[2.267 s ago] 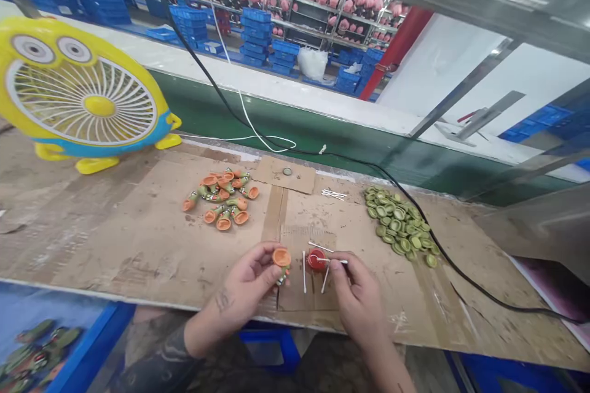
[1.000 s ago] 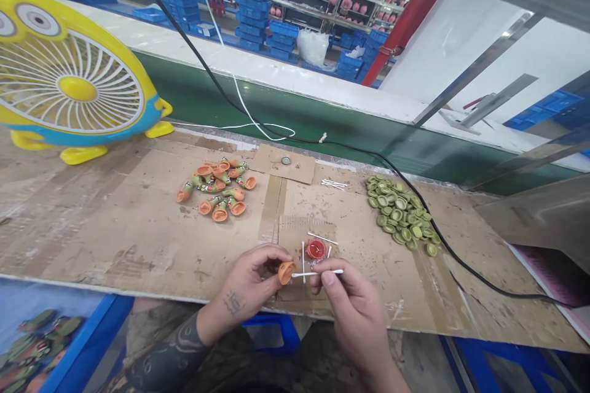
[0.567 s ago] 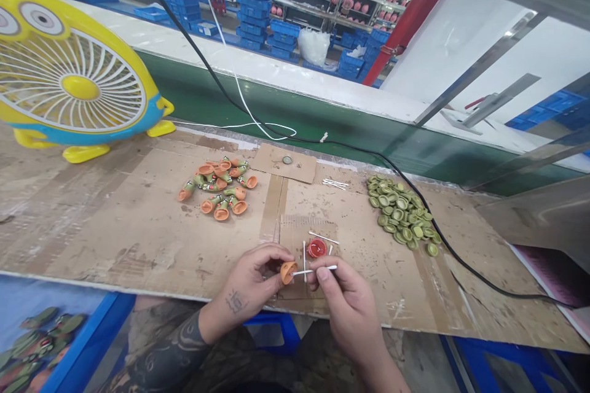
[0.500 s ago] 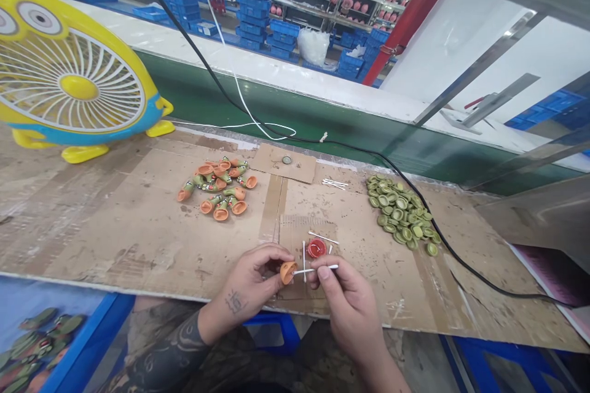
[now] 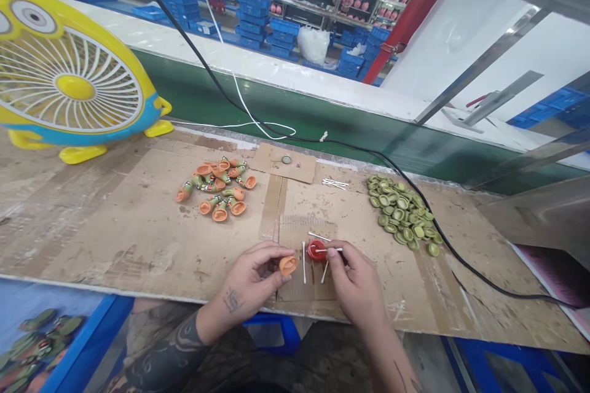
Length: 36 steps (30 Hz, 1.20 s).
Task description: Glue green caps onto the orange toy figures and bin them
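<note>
My left hand (image 5: 251, 276) is closed round a small orange cup-shaped toy part (image 5: 288, 264), its open end facing right. My right hand (image 5: 357, 282) pinches a white cotton swab (image 5: 332, 250) whose tip rests in a small red cap (image 5: 316, 250) on the cardboard. Two more swabs (image 5: 304, 261) lie beside the cap. A pile of orange and green toy parts (image 5: 219, 190) lies farther back on the left. A heap of green caps (image 5: 403, 215) lies at the right.
A yellow cartoon desk fan (image 5: 74, 83) stands at the back left. A black cable (image 5: 415, 196) crosses the cardboard-covered bench (image 5: 138, 239) past the green caps. Spare swabs (image 5: 334, 183) lie near the back edge. A blue bin (image 5: 41, 344) with painted parts sits at lower left.
My right hand has drawn the swab away from the orange part and moved it back and to the right, into the red cap. My left hand still holds the orange part.
</note>
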Each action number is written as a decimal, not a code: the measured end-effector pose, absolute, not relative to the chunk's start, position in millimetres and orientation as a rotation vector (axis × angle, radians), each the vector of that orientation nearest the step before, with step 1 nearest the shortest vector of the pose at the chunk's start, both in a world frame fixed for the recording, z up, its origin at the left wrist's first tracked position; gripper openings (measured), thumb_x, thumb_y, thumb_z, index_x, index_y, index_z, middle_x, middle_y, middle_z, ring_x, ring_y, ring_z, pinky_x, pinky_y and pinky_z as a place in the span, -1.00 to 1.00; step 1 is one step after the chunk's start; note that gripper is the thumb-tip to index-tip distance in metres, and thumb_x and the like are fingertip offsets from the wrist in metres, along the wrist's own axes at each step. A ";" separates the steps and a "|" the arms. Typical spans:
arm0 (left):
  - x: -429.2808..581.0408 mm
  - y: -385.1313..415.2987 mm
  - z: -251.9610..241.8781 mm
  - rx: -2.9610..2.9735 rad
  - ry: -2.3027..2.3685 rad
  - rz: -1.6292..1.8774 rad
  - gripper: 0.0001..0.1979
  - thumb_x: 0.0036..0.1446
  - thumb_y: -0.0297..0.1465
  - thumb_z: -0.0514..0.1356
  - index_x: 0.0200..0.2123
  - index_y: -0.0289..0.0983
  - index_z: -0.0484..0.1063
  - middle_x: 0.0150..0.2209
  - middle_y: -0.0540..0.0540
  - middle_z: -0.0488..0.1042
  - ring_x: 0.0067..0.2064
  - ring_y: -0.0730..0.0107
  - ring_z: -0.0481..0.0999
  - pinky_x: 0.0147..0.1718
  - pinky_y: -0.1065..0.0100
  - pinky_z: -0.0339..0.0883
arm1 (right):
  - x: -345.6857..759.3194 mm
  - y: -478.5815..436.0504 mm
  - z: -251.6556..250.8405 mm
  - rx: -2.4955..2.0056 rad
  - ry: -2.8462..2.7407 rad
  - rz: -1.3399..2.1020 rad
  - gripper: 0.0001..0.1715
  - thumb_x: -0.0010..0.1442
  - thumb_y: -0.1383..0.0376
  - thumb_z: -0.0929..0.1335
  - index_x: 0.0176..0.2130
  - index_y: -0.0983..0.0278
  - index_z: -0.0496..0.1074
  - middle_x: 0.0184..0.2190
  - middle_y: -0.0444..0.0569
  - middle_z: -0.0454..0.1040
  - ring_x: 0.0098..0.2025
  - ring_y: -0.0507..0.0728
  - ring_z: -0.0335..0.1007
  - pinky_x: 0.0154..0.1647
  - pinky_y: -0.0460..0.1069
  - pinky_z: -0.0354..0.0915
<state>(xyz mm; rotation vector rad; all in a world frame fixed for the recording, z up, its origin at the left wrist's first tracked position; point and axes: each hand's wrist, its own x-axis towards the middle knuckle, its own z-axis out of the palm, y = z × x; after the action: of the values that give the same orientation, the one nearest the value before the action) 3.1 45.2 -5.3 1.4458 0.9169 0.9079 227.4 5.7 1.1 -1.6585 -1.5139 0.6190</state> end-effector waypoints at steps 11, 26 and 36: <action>4.7 41.9 -8.6 1.169 0.908 0.869 -0.73 0.09 -0.33 0.44 -0.15 -0.27 0.54 -0.20 -0.13 0.59 -0.16 0.28 0.58 -0.11 0.32 0.47 | 224.3 3.4 -1.4 -1.593 -1.416 0.681 -0.71 0.44 0.14 0.28 -0.18 0.19 0.54 -0.24 -0.06 0.61 -0.20 0.12 0.52 -0.14 -0.02 0.35; 3.3 40.4 -11.5 1.239 0.897 0.876 -0.74 0.11 -0.33 0.43 -0.12 -0.26 0.58 -0.20 -0.12 0.58 -0.16 0.29 0.56 -0.16 0.36 0.44 | 198.7 -14.5 16.0 -1.301 -1.380 0.867 -0.84 0.45 0.26 0.30 -0.11 0.17 0.49 -0.33 -0.14 0.50 -0.27 0.03 0.45 -0.20 -0.09 0.34; 3.0 42.4 -6.2 1.204 0.873 0.866 -0.76 0.17 -0.37 0.38 -0.08 -0.26 0.55 -0.12 -0.14 0.57 -0.06 0.28 0.57 -0.04 0.34 0.45 | 208.4 -12.5 16.0 -1.326 -1.337 0.733 -0.83 0.44 0.27 0.30 -0.08 0.14 0.51 -0.31 -0.13 0.53 -0.27 0.05 0.48 -0.22 -0.09 0.37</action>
<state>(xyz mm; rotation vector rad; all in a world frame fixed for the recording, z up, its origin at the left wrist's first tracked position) 3.0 42.4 -6.2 1.2040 0.8730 0.8660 208.4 -12.5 16.0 -1.3261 -1.3371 0.7326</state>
